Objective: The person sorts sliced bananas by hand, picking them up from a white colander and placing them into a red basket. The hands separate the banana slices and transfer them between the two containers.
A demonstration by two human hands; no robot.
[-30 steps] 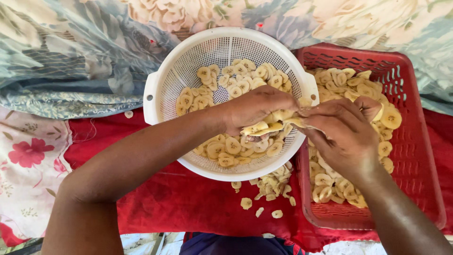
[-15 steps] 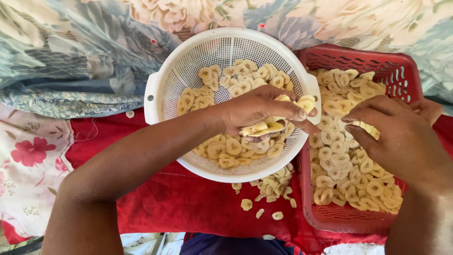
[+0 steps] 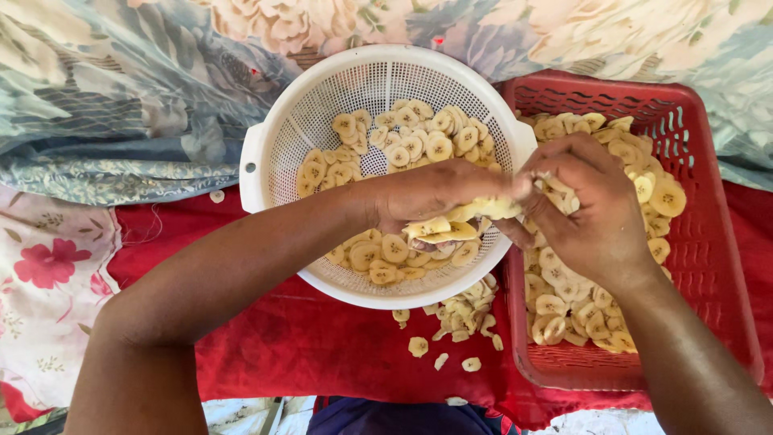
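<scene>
My left hand (image 3: pixel 431 193) hovers over the white round colander (image 3: pixel 274 137) and grips a stack of pale yellow banana slices (image 3: pixel 455 225). My right hand (image 3: pixel 588 209) meets it at the colander's right rim, fingers pinched on the end of that stack. Loose banana slices (image 3: pixel 403 137) lie in the colander. The red plastic basket (image 3: pixel 708 234) to the right holds many more slices (image 3: pixel 564 310), partly hidden under my right hand.
Several slices (image 3: pixel 455 322) lie spilled on the red cloth (image 3: pixel 322 346) below the colander. Flowered fabric (image 3: pixel 121 80) covers the back and left. A white cloth with red flowers (image 3: pixel 48 274) lies at the left.
My right hand has come back from over the red basket to the colander's rim and now touches the stack held in my left hand. The left hand has barely moved.
</scene>
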